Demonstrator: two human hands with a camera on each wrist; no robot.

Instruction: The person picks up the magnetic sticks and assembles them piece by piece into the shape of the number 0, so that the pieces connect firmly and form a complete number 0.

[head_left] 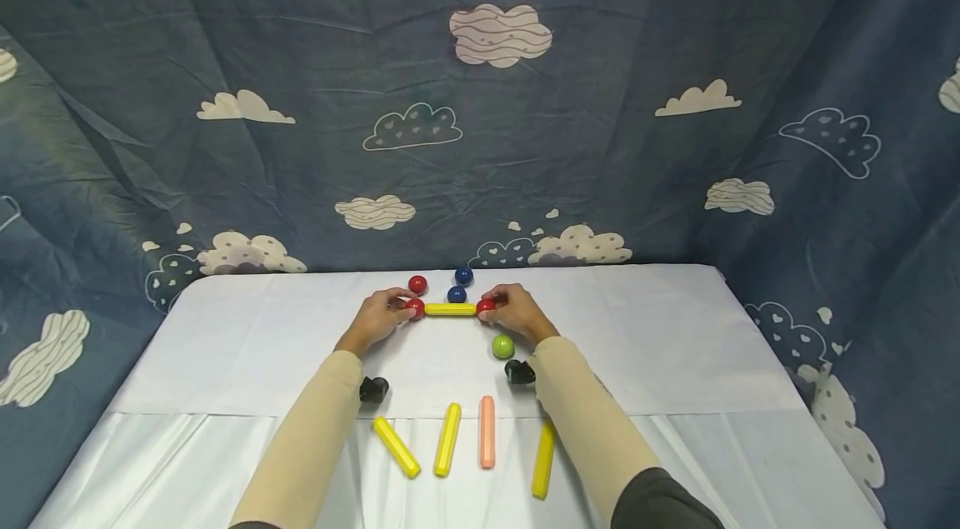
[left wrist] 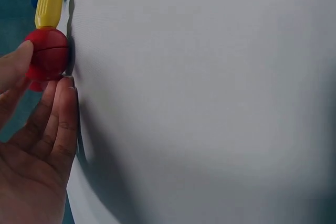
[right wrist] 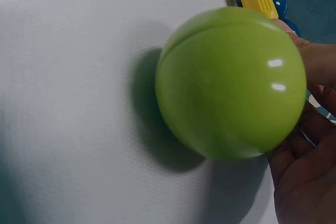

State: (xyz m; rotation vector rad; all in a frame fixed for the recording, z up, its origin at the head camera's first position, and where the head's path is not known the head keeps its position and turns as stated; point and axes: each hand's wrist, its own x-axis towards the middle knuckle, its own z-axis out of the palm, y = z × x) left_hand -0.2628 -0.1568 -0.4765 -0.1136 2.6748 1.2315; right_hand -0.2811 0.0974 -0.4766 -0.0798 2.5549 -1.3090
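A yellow ridged stick [head_left: 450, 310] lies crosswise between two red balls, one at each end. My left hand [head_left: 377, 317] pinches the left red ball [head_left: 416, 309] between thumb and fingers; in the left wrist view that red ball [left wrist: 48, 56] meets the end of the yellow stick [left wrist: 51, 1]. The right red ball [head_left: 486, 307] is held by my right hand [head_left: 519, 311] at the other end. Close below the right hand sits a green ball [head_left: 503, 346], which hides much of that grip in the right wrist view, where the green ball [right wrist: 231, 85] looms large.
Just behind the stick are two blue balls, one nearer [head_left: 457, 294] and one farther [head_left: 463, 276], and another red ball [head_left: 417, 285]. Toward the front lie several yellow sticks [head_left: 447, 440] and a pink stick [head_left: 487, 432] on the white tablecloth [head_left: 247, 354]. A cloud-patterned curtain [head_left: 585, 137] hangs behind.
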